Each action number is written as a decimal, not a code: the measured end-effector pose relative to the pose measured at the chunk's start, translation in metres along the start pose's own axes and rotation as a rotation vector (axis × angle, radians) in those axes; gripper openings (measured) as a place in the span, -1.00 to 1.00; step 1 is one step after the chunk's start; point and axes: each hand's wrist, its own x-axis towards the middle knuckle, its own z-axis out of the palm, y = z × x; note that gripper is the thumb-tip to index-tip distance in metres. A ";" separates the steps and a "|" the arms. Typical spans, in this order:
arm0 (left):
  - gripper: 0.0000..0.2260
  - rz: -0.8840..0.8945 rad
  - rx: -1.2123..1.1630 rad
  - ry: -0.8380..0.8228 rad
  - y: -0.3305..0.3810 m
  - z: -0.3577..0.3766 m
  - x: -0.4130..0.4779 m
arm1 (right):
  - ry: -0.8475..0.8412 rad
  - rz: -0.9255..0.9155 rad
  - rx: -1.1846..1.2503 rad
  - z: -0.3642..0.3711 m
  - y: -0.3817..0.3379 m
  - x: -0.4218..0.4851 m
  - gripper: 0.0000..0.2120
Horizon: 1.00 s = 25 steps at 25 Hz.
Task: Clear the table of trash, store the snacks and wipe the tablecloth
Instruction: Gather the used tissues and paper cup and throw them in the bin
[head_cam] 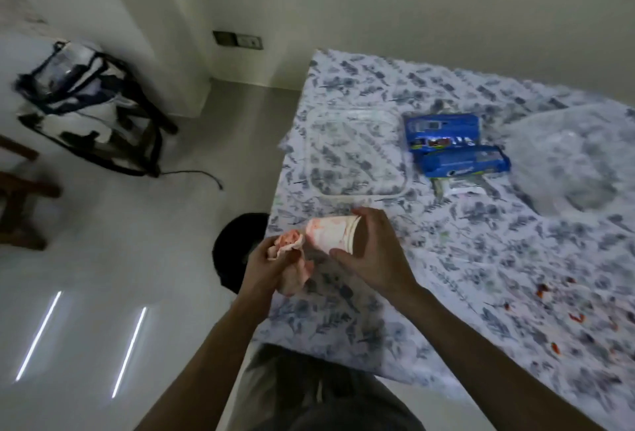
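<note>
My right hand (372, 253) grips a stack of white paper cups (331, 234) stained red, held on its side over the table's left edge. My left hand (271, 267) is closed on crumpled, red-stained tissues (288, 241) right at the cups' bottom end. Two blue cookie packs (453, 145) lie on the floral tablecloth (464, 259) beyond, next to a clear plastic container (357, 152). Red crumbs and stains (577, 317) dot the cloth at the right.
A dark round bin (237, 248) sits on the floor just below my left hand, beside the table. A clear plastic bag (570, 156) lies at the table's far right. A transparent backpack (92, 107) and a wooden stool (20, 197) stand at the left.
</note>
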 end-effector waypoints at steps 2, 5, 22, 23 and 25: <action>-0.73 -0.029 -0.089 0.035 0.003 -0.033 0.007 | -0.049 -0.039 -0.011 0.022 -0.025 0.013 -0.27; -0.70 -0.046 -0.164 0.102 0.006 -0.080 0.021 | -0.107 -0.060 -0.023 0.059 -0.062 0.032 -0.29; -0.66 -0.381 -0.206 0.164 -0.116 -0.204 0.181 | -0.175 0.355 -0.154 0.311 -0.061 0.115 -0.31; -0.68 -0.387 -0.201 0.189 -0.131 -0.205 0.194 | -0.135 0.406 -0.144 0.328 -0.050 0.121 -0.31; -0.70 -0.396 -0.179 0.194 -0.165 -0.206 0.225 | -0.129 0.492 -0.169 0.366 -0.023 0.131 -0.30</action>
